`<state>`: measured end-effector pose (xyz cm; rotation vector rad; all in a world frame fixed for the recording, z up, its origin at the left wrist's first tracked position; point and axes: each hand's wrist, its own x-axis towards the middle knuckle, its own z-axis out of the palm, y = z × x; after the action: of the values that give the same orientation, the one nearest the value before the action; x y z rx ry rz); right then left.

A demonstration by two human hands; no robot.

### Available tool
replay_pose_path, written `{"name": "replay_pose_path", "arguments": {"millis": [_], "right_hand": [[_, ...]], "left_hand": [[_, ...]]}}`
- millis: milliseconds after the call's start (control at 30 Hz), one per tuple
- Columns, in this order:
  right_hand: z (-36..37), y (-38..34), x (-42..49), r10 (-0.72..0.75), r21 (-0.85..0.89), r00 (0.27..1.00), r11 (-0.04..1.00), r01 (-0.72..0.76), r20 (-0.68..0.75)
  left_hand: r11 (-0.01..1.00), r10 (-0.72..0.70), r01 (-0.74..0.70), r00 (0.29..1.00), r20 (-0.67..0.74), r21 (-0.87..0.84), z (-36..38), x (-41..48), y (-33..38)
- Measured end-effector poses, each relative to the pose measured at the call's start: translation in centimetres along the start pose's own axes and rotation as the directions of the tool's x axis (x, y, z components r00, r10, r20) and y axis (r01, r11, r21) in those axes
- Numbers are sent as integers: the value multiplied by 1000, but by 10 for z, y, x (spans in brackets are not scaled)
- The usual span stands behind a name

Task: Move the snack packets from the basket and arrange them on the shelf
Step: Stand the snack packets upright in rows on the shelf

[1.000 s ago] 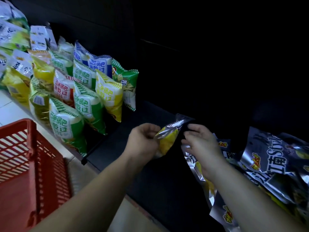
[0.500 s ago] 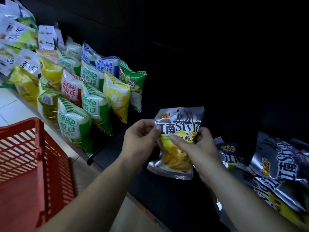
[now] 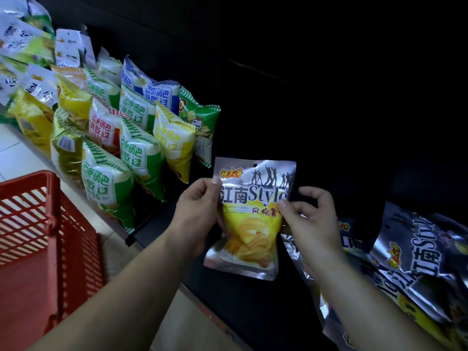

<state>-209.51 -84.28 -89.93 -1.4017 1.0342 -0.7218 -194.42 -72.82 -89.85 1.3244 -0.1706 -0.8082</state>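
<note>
**One packet in hand, not on the shelf yet**

Both hands hold one packet (image 3: pixel 253 224) up straight, front facing the person. L hand (image 3: pixel 200 211) pinches its left edge, thumb on the front. R hand (image 3: pixel 309 219) grips the right edge, thumb on the front & fingers curled behind. The packet is silver on top w/ a yellow part & chips drawn on it. It hangs just over the dark shelf (image 3: pixel 253 300), near the front edge, not set down.

What looks done: a few silver packets (image 3: pixel 410 249) of the same kind lie on the shelf at the right, flat & piled on each other, a bit messy. Prob. they came from the basket, but I can't be sure. Far left, green and yellow bags (image 3: pixel 121 158) stand in neat rows.

What's left: put this packet down in the bare dark gap btw. the left bags & the right pile. The flat ones may need standing up too, if "arrange" means neat rows. The red basket (image 3: pixel 38 224) is at near left. Only its rim & one wall show, so I can't tell if more packets wait inside. My guess: the task is partway, not near the end.
</note>
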Motion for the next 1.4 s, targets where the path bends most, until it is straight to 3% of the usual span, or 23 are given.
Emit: {"name": "replay_pose_path", "arguments": {"millis": [100,167,233,300,433,600,800,900,1067,1167,1300,1400], "right_hand": [[-7,-7,-5,-214,-225,974,948,226,75],[-7,-18,-4,-422,-518,886,724,457,192],[1,-24,-1,-484,-587,809,564,581,334],[10,-24,1,-451,-557,808,586,589,380],[10,-12,10,-386,-492,878,727,479,283],[-2,-9,16,-332,-501,926,779,377,180],[0,-10,18,-315,-535,936,770,348,155],[-4,-10,21,-324,-526,940,784,328,104],[-1,-9,22,-362,-494,921,780,383,142],[-3,-10,19,-418,-529,906,755,388,69],[-4,6,5,-35,-383,999,923,33,2],[7,23,1,219,-172,972,964,-201,88]], "left_hand": [[991,54,-56,998,22,123,0,2,-6],[962,103,-109,994,40,249,1,1,-10],[949,116,-140,988,97,283,5,-2,-15],[947,115,-159,979,169,281,10,-6,-15],[922,49,-120,979,198,369,2,-8,-13],[716,-26,-163,965,260,679,-38,-10,-26],[765,-9,-146,972,236,628,-43,-14,-29],[849,-2,-99,982,190,519,-44,-11,-31],[883,121,-109,993,2,456,-40,-3,-40],[892,166,-126,984,-57,434,-42,4,-44],[899,184,-159,983,-22,407,-46,10,-41],[934,156,-157,987,27,320,-41,10,-34]]}}
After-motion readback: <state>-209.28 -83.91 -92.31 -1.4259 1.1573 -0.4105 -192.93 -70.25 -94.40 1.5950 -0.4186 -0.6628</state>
